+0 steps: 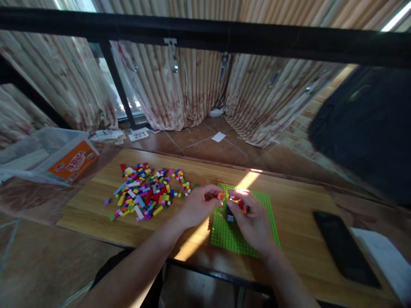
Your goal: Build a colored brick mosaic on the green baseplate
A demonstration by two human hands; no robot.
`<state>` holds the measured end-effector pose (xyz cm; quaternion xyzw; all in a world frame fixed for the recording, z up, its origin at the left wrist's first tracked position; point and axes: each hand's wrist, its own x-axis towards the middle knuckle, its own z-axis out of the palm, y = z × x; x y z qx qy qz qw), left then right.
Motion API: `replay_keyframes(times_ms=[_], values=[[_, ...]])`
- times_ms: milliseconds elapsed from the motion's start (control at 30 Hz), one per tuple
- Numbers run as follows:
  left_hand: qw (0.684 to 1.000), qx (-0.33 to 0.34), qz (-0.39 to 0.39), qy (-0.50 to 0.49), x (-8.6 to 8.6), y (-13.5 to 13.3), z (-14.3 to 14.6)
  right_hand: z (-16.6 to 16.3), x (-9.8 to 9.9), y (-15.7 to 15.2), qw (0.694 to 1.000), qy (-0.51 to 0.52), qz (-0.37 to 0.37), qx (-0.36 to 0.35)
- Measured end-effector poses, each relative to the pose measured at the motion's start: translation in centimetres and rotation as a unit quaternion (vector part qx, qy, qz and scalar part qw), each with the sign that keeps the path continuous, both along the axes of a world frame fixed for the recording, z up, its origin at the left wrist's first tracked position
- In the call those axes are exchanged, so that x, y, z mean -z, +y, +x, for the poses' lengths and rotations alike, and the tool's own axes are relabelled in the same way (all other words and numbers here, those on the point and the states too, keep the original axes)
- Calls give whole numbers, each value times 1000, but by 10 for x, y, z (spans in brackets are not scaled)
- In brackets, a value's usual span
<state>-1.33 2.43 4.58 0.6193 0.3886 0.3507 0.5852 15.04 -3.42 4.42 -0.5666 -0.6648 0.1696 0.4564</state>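
1. Head view, the work: the green studded plastic baseplate (266, 209) lies flat on the light wooden table (298, 196). Almost all of it is bare; only a small dark brick cluster (229, 217) stands on it. To its left, the big pile of loose coloured bricks (144, 194) looks hardly used, so I judge the building is at an early stage.
2. Head view, the hands: both are just above the baseplate's far edge. The left hand (195, 207) and the right hand (253, 224) have their fingers curled, and each pinches one end of a short multicoloured brick strip (236, 199).
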Motion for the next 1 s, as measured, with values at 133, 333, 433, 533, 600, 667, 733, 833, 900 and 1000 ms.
replay_keyframes(times_ms=[133,333,433,533,600,667,733,833,900,1000], values=[[995,-3,85,60,4,-6,12,-1,0,-3,999,42,-21,-25],[952,-24,246,180,-2,-16,18,1,4,-1,994,99,-39,-1],[947,-20,260,188,-3,-20,21,0,5,-2,987,151,-54,14],[950,-14,242,195,-5,-22,23,1,5,-3,980,186,-75,12],[953,-12,226,203,-6,-22,23,3,4,-4,978,188,-85,8],[956,-9,206,208,-5,-22,23,5,4,-4,979,183,-91,2],[964,-5,177,199,-3,-21,23,9,4,-4,979,179,-97,-4],[983,-3,110,148,2,-19,26,13,4,-3,980,171,-99,-8],[995,-6,42,91,4,-19,29,14,4,-2,985,143,-92,-11],[995,-19,-99,-23,3,-18,32,14,0,-2,994,77,-73,-14]])
